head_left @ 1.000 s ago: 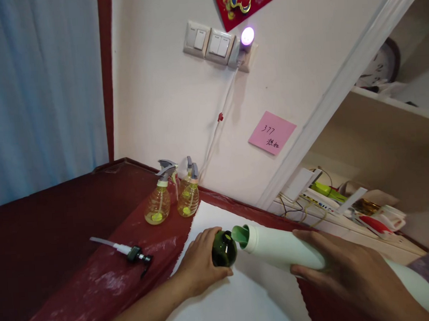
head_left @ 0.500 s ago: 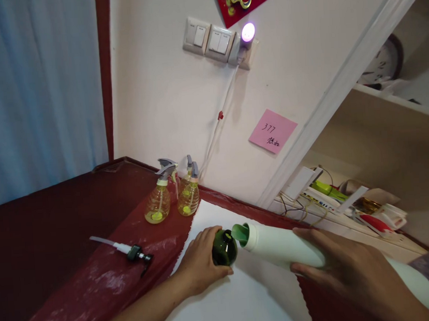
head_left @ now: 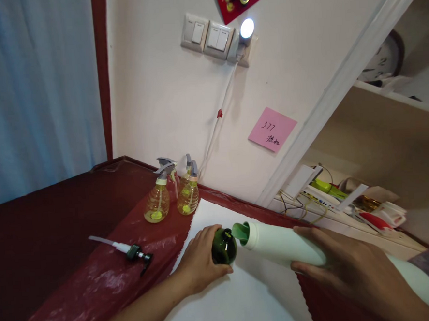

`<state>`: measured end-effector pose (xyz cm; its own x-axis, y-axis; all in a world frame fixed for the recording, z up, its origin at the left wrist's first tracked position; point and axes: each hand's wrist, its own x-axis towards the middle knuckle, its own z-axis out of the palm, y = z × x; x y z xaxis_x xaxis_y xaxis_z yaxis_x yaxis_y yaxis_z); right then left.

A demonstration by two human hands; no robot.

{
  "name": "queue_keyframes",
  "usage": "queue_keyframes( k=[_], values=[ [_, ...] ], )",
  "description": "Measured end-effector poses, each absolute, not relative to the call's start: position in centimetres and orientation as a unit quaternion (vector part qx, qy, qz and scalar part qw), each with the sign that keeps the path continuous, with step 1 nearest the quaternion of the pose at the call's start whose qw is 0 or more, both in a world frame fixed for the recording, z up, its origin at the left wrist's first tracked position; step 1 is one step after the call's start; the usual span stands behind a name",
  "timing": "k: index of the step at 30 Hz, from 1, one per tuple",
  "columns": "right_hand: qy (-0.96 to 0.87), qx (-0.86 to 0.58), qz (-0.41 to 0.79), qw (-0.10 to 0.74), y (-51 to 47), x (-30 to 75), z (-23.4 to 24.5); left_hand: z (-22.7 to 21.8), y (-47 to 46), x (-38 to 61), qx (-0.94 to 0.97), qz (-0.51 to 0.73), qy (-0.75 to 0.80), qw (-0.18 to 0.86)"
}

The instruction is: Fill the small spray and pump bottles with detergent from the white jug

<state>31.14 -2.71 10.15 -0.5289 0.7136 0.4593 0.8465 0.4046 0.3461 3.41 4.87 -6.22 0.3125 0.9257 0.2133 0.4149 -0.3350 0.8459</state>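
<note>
My left hand [head_left: 201, 260] is wrapped round a dark green bottle [head_left: 224, 249], whose narrow open neck tilts toward the right. In my right hand [head_left: 352, 268] lies a long pale green bottle [head_left: 270, 244], tipped nearly level. Its spouted mouth is right at the neck of the green bottle; whether liquid flows between them I cannot make out. Under both is a white sheet [head_left: 223, 305] with a scalloped edge. A pump dispenser top [head_left: 133, 251] with a black head and a white tube lies on the red table cover to the left.
Several spray bottles [head_left: 157, 202] with grey triggers stand at the back against the wall. A white cord [head_left: 212, 131] hangs from a lit plug-in lamp [head_left: 246, 28]. At the right, a shelf holds a white router [head_left: 322, 200] and loose items. A blue curtain [head_left: 36, 94] hangs at left.
Both hands and both bottles keep almost the same position. The view has shifted very slightly, and the plug-in lamp's glow looks whiter than before.
</note>
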Motion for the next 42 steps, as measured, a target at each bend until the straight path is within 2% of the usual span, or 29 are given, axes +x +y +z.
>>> queue_keyframes(
  k=[6, 42],
  values=[
    [-0.829, -0.480, -0.255, 0.131, -2.67, 31.17, 10.24, -6.44, 4.92, 3.37, 0.733, 0.361, 0.458, 0.348],
    [-0.827, -0.463, -0.305, 0.095, -2.72, 31.35, 10.38, -5.99, 4.82, 3.33, 0.733, 0.367, 0.451, 0.351]
  ],
)
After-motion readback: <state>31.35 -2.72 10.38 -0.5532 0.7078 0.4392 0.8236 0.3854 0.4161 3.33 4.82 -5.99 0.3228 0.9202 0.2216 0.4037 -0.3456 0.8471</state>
